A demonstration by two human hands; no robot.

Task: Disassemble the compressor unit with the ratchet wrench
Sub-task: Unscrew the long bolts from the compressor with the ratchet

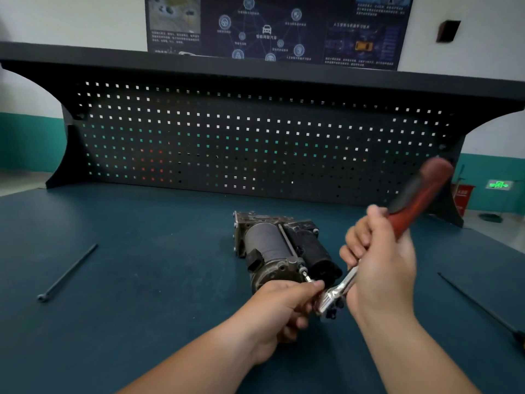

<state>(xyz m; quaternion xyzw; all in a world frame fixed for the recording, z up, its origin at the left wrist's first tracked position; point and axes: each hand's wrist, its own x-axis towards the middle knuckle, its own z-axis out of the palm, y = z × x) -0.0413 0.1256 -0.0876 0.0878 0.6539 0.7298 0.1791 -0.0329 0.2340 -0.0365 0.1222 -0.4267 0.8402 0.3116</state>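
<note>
The dark compressor unit [272,245] lies on its side on the blue bench top, its end cap toward me. A long bolt [288,243] runs along its top, with a bit extension at its near end. My left hand [279,311] pinches that extension near the ratchet head. My right hand [380,263] grips the ratchet wrench [338,294] by its red and black handle [417,200], which points up and to the right and looks blurred. The chrome head sits just in front of the compressor's end cap.
A loose long black bolt [68,273] lies on the bench [142,308] at the left. Another long thin black tool [483,308] lies at the right edge. A black pegboard [255,143] stands at the back under a shelf.
</note>
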